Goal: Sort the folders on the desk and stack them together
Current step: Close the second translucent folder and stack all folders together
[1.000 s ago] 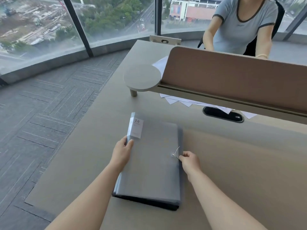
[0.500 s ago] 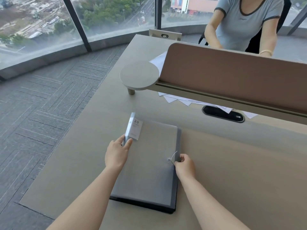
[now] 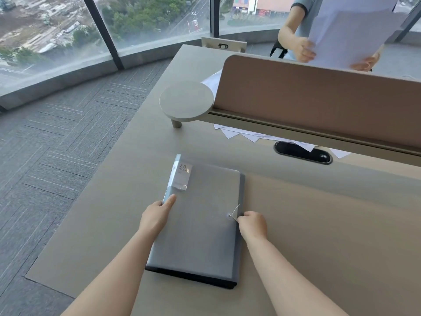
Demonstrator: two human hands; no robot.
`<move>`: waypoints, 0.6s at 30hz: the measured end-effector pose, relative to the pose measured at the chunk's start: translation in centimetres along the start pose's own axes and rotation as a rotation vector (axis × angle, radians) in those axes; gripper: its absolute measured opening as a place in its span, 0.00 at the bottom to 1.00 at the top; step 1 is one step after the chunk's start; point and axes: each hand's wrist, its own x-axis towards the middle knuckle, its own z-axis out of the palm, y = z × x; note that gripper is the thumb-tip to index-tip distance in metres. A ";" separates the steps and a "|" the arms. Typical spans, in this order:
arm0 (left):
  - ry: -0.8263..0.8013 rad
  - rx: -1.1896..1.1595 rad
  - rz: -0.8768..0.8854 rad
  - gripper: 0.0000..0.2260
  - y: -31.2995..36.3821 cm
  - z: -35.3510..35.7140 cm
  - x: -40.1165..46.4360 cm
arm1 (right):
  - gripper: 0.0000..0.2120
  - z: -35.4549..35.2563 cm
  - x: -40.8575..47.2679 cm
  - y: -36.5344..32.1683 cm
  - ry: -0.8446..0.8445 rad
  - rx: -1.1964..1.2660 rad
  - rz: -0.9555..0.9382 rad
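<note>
A grey folder (image 3: 200, 224) lies flat on the beige desk (image 3: 319, 224), stacked on darker folders whose edges show beneath it. The left hand (image 3: 157, 215) grips its left spine edge, fingers closed around it just below a white "20" label (image 3: 182, 176). The right hand (image 3: 252, 224) pinches the elastic cord (image 3: 235, 210) at the right edge. Beyond the tan divider panel (image 3: 319, 99), another person holds up white sheets (image 3: 350, 33).

The white label (image 3: 182, 175) on the grey folder (image 3: 200, 224) reads "20"; the smaller print beneath is illegible.
</note>
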 end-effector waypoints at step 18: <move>-0.137 -0.333 -0.023 0.12 -1.2 -2.6 -0.9 | 0.09 1.8 0.3 -0.8 -0.067 0.297 0.236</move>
